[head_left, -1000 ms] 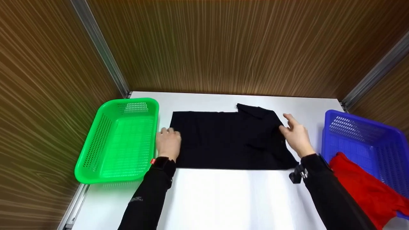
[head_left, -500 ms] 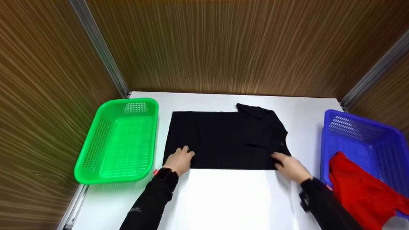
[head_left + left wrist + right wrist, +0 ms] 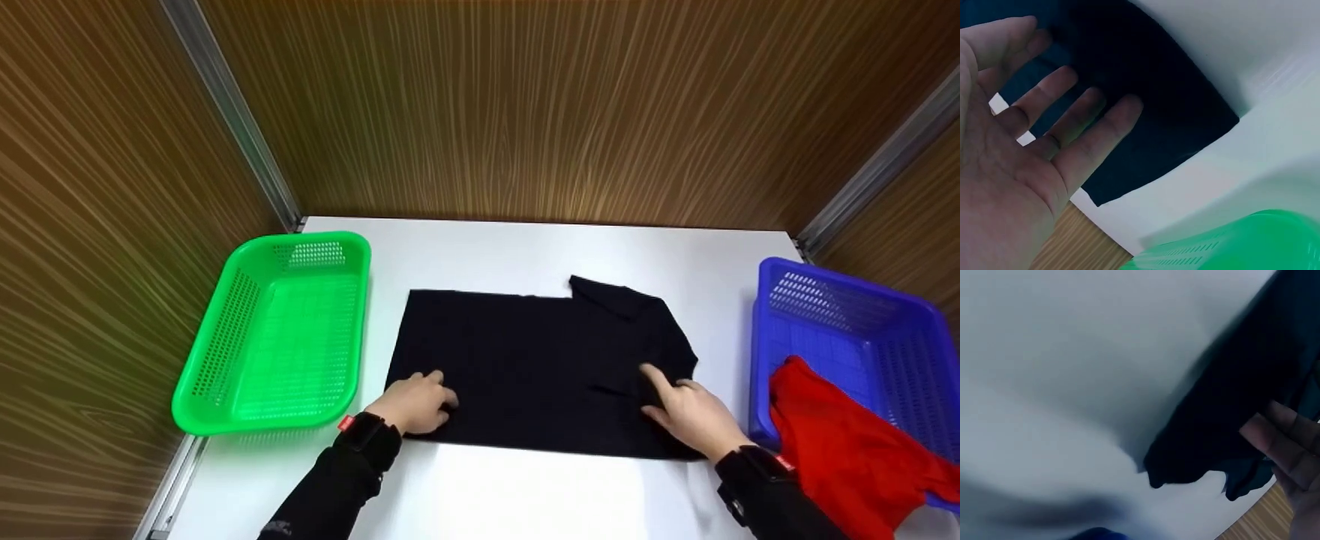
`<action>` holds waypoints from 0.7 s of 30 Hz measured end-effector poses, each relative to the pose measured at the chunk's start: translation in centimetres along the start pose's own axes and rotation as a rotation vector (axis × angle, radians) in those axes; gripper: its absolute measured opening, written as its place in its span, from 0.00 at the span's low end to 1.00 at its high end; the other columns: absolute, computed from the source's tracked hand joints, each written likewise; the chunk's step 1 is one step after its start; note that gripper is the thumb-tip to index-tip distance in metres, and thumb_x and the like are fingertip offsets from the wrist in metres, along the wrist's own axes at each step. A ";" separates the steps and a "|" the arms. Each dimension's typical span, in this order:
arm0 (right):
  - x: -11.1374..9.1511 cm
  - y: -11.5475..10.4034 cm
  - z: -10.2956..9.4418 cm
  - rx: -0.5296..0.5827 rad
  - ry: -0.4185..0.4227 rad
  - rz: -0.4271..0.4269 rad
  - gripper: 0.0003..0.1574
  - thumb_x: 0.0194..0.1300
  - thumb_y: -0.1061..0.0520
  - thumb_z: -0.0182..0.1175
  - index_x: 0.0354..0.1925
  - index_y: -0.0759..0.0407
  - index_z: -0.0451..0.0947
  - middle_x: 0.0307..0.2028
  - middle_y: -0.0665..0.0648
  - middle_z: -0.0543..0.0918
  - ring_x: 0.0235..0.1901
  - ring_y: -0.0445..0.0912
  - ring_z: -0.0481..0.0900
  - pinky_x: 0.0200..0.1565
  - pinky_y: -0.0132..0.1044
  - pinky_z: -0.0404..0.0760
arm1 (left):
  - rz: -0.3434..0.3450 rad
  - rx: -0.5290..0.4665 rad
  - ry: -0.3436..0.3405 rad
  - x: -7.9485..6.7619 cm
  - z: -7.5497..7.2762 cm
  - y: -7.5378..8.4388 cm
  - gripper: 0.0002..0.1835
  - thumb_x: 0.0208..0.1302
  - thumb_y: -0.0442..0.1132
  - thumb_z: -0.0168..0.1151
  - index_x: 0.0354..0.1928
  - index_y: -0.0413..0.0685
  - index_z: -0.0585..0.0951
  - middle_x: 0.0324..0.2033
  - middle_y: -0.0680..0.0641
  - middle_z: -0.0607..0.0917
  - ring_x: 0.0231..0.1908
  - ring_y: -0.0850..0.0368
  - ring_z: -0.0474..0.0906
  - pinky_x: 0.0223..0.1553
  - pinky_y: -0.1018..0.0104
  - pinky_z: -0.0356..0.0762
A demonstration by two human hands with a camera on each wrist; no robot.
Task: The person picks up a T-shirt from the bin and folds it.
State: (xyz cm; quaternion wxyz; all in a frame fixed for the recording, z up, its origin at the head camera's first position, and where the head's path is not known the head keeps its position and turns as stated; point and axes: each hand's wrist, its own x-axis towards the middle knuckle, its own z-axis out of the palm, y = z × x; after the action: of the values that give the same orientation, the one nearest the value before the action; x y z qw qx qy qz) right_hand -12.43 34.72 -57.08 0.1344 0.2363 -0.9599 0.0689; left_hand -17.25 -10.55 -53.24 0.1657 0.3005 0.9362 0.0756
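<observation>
A black shirt (image 3: pixel 510 360) lies folded in half and flat on the white table, a short sleeve (image 3: pixel 611 296) sticking out at its far right. My left hand (image 3: pixel 418 401) rests on its near left corner; in the left wrist view the fingers (image 3: pixel 1098 135) are loosely extended over the dark cloth, thumb apart. Over the right end of the shirt is my right hand (image 3: pixel 694 412), index finger stretched forward and thumb apart from it. The right wrist view shows its fingertips (image 3: pixel 1258 430) against the cloth, beside the shirt's uneven end (image 3: pixel 1185 461).
A green basket (image 3: pixel 364 315) stands to the left of the shirt. On the right is a blue basket (image 3: pixel 759 337), with a red garment (image 3: pixel 847 442) hanging over its near side. Wood-grain panels (image 3: pixel 510 112) enclose the table (image 3: pixel 525 495) at the back and sides.
Both hands have come down from the shirt's ends to its near corners. The shirt has slid toward me and slightly right, its near edge now lower. The baskets stay put.
</observation>
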 end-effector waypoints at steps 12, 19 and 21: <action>3.8 -1.5 2.3 -0.099 0.140 0.051 0.12 0.55 0.69 0.61 0.26 0.61 0.66 0.11 0.58 0.73 0.13 0.58 0.75 0.32 0.50 0.69 | -0.015 0.009 0.007 0.3 0.4 -0.4 0.12 0.66 0.43 0.62 0.50 0.62 0.84 0.45 0.47 0.74 0.42 0.47 0.73 0.38 0.49 0.75; 5.2 -2.0 1.8 0.346 0.137 0.288 0.27 0.65 0.67 0.59 0.62 0.59 0.71 0.48 0.65 0.84 0.42 0.63 0.83 0.40 0.58 0.80 | 0.002 -0.013 0.004 0.2 0.3 -0.4 0.13 0.65 0.43 0.62 0.51 0.60 0.83 0.45 0.48 0.74 0.42 0.47 0.73 0.38 0.48 0.75; 5.0 -2.1 1.8 0.372 0.079 0.258 0.31 0.66 0.66 0.59 0.66 0.58 0.69 0.57 0.64 0.79 0.49 0.62 0.81 0.47 0.58 0.78 | 0.006 -0.010 0.016 0.2 0.3 -0.6 0.15 0.66 0.43 0.62 0.54 0.59 0.82 0.48 0.47 0.74 0.43 0.46 0.74 0.38 0.48 0.76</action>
State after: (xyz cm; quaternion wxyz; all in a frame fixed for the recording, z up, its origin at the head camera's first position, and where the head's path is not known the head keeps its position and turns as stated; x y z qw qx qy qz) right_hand -16.05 30.32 -57.25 0.1163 0.1295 -0.9469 0.2704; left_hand -17.57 -10.90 -53.69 0.1596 0.3020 0.9362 0.0832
